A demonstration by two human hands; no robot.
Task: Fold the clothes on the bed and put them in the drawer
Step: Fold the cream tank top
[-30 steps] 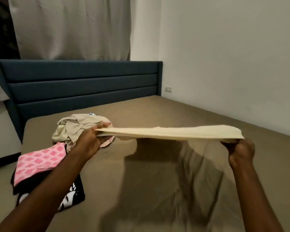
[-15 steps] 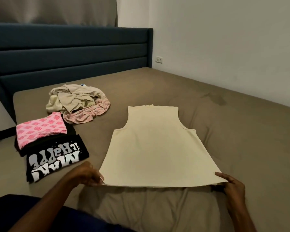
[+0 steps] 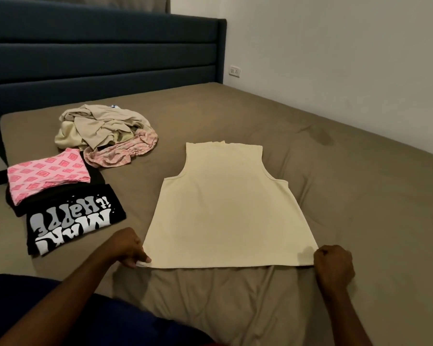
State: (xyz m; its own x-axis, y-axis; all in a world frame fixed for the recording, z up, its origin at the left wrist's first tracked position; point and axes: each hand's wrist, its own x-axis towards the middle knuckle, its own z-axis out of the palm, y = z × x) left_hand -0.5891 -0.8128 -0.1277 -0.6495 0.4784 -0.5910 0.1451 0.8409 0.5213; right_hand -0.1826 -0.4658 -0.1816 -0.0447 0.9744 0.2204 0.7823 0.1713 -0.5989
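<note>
1. Two hands held the near hem of the cream sleeveless top (image 3: 225,208): our left hand (image 3: 128,247) pinched its left corner with curled fingers, and our right hand (image 3: 334,264) was closed in a fist round its right corner.
2. We saw the top spread flat on the bed (image 3: 348,196), neck end pointing toward the headboard (image 3: 103,46).
3. We found a folded black T-shirt (image 3: 73,226) with pale lettering to the left of the top, near it but apart.
4. We noted a folded pink patterned garment (image 3: 45,173) lying on the black fabric just behind that lettering.
5. We saw a crumpled pile of beige and pink clothes (image 3: 105,133) farther back, just beside the pink garment.
6. We noticed a wall socket (image 3: 235,71) beside the headboard.
</note>
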